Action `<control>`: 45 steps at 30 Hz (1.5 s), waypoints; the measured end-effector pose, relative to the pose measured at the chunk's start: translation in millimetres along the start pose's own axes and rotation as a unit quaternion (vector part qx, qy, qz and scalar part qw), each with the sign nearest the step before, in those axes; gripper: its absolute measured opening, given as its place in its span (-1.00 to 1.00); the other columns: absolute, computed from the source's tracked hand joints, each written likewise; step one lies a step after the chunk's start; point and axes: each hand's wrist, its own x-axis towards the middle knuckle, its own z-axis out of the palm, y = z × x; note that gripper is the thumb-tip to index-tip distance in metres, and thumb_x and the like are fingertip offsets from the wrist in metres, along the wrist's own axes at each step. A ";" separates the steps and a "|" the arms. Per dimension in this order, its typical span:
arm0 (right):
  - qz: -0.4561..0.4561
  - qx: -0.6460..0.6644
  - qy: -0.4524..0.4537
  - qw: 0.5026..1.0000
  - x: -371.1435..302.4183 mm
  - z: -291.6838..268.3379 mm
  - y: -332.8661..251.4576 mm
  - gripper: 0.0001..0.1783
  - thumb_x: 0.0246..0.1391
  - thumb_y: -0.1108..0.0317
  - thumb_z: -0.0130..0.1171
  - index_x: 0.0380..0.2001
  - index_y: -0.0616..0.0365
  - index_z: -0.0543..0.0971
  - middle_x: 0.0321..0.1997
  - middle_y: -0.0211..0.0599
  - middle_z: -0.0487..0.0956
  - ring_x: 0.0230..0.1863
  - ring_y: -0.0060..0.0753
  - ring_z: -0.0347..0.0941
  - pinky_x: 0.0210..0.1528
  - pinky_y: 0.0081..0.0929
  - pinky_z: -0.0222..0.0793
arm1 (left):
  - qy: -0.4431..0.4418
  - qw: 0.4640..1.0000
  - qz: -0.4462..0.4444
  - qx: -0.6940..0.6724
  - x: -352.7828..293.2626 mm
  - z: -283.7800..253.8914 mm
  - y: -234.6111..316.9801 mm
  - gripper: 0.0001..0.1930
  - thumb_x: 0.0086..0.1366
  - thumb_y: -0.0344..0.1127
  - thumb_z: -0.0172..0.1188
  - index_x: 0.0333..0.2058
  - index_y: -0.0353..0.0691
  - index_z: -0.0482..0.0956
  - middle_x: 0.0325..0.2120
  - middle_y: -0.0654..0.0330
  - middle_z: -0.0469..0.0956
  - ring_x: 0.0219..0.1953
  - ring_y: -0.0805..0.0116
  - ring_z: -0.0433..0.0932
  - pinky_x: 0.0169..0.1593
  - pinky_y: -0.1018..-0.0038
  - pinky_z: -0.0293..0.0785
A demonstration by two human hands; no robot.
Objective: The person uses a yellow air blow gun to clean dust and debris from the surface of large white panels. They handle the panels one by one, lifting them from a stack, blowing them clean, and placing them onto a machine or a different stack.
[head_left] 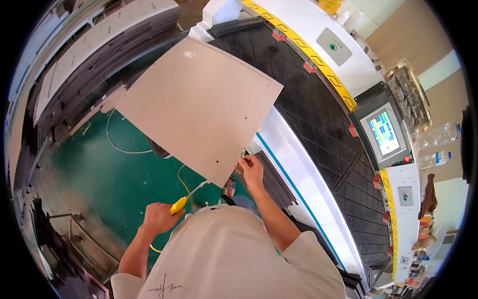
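Note:
A large beige flat panel [199, 99] lies tilted in front of me, its near corner pointing at my body. Two small dark holes mark it near the right corner and edge. My left hand [162, 218] is closed round a yellow-handled air blow gun [178, 205], whose thin pale nozzle reaches up to just below the panel's near corner. At the panel's near right edge, my right hand [250, 171] pinches a small shiny metal piece [243, 152]. The fingers partly hide that piece, so its exact kind is unclear.
A white machine with a black bed [318, 119] curves along the right, with yellow striped edging and a touch screen [383, 132]. Stacked boards [99, 55] stand at the left. A yellow hose [180, 174] trails over the green floor [94, 159]. A metal frame [82, 239] sits lower left.

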 end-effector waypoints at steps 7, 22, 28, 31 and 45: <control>-0.146 -0.119 0.045 0.981 31.7 -74.1 -62.5 -0.87 0.20 0.44 0.35 -0.26 0.27 0.64 -0.31 -0.37 0.64 -0.38 -0.59 0.55 -0.35 -0.55 0.45 | 0.153 0.981 -0.114 0.025 144.3 -31.2 -4.6 -0.40 0.30 0.21 0.17 -0.45 -0.34 0.71 -0.46 -0.14 0.67 -0.33 -0.18 0.67 -0.20 0.02 0.56; -0.493 -0.334 0.327 0.734 50.5 -223.5 -422.0 -0.87 0.29 0.43 0.22 -0.16 0.24 0.65 -0.29 -0.14 0.70 -0.28 -0.28 0.68 -0.21 -0.40 0.53 | -0.182 0.981 0.054 -0.030 310.4 -111.9 265.4 -0.55 0.28 0.10 0.23 -0.43 -0.24 0.69 -0.52 0.14 0.70 -0.51 0.25 0.70 -0.35 0.27 0.59; -0.576 -0.518 0.361 0.520 128.2 -242.6 -471.2 -0.84 0.20 0.40 0.25 -0.18 0.19 0.67 -0.07 -0.16 0.69 0.07 -0.03 0.57 0.09 -0.20 0.49 | -0.238 0.963 0.113 -0.055 300.3 -59.1 258.8 -0.47 0.26 0.24 0.19 -0.44 -0.19 0.73 -0.56 0.22 0.69 -0.48 0.31 0.68 -0.23 0.33 0.54; -0.559 -0.587 0.349 0.471 171.2 -237.0 -480.2 -0.81 0.16 0.36 0.28 -0.18 0.16 0.68 0.08 -0.25 0.65 0.21 -0.04 0.48 0.22 -0.12 0.39 | -0.067 0.995 0.062 0.029 305.4 -59.6 240.7 -0.44 0.26 0.26 0.15 -0.44 -0.17 0.76 -0.56 0.22 0.70 -0.47 0.32 0.69 -0.17 0.31 0.57; -0.132 -0.211 -0.312 0.917 91.8 116.6 -134.7 -0.13 0.21 0.34 0.36 0.50 0.08 0.16 0.58 -0.10 0.18 0.57 -0.15 0.09 0.43 -0.20 0.22 | -0.149 0.819 -0.081 -0.548 282.3 -94.3 -7.6 -0.24 0.37 0.40 0.09 -0.16 -0.40 0.58 -0.47 0.07 0.68 -0.47 0.30 0.70 -0.36 0.43 0.62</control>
